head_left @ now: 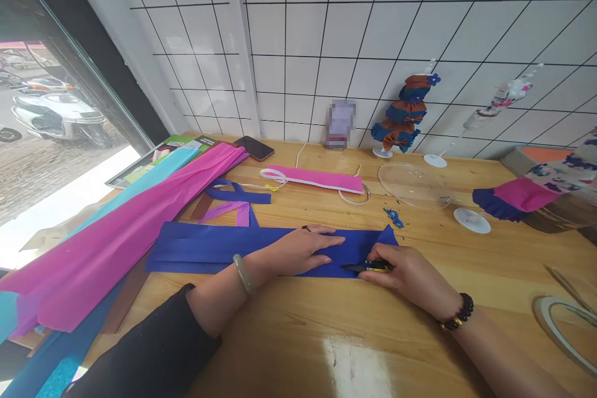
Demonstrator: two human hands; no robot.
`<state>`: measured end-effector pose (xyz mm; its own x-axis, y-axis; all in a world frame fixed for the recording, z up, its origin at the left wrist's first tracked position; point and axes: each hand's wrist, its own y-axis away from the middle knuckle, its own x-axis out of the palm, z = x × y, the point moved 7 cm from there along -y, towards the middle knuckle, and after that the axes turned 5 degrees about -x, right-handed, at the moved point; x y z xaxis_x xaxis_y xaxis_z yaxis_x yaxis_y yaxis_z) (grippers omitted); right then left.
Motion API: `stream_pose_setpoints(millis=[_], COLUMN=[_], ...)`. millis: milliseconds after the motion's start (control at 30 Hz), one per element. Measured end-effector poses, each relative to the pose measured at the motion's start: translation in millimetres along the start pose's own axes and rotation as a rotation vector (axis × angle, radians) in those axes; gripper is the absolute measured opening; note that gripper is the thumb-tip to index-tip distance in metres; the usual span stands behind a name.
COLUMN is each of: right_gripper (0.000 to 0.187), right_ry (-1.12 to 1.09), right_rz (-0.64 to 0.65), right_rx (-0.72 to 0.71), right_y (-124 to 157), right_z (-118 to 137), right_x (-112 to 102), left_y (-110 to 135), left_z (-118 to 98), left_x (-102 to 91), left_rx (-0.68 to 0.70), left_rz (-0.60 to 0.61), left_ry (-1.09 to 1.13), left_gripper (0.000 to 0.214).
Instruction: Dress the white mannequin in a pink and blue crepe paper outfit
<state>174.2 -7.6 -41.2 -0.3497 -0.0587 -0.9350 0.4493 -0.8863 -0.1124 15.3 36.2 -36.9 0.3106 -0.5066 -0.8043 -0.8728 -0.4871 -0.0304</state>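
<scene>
A long strip of dark blue fabric [196, 249], folded in layers, lies across the wooden table in front of me. My left hand [303, 250] rests flat on its middle, fingers stretched out to the right. Near the strip's right end my right hand [396, 267] is closed around small black scissors [357, 267], with the dark blades pointing left over the lower edge of the fabric. A corner of the blue fabric stands up just above my right hand. My fingers hide most of the scissors' handles.
Pink fabric [125, 217] and turquoise fabric [140, 183] drape over the left side. Behind the strip lie a pink piece with white cord [321, 179], blue scraps [242, 196], a phone [254, 148] and a clear round dish [413, 185]. Stands with scrunchies [403, 115] stand near the tiled wall.
</scene>
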Motion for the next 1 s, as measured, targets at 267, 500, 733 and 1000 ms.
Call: stream_pose_setpoints(millis=[267,500,733,1000], right_gripper=[0.025,0.026,0.024,0.027], right_ry=[-0.026,0.01,-0.017,0.001], right_rz=[-0.031,-0.037,-0.038,-0.017], right_rx=[-0.003,0.0,-0.012,-0.008], right_y=[-1.0,-0.8,-5.1,-3.6], right_z=[-0.2,1.9,7.4,4.9], right_x=[0.0,0.6,1.8,3.7], left_y=[-0.5,-1.5,-1.4,-1.8], left_z=[-2.1,-2.5,-0.6,-0.3], left_x=[-1.5,-1.5,0.9,1.0], left_rx=[0.004,-0.004,0.004,0.02], left_rz=[0.013,0.0,-0.003,-0.003], left_ry=[0.009,0.074,0.072,0.082], left_gripper=[0.045,0.052,0.057,0.059])
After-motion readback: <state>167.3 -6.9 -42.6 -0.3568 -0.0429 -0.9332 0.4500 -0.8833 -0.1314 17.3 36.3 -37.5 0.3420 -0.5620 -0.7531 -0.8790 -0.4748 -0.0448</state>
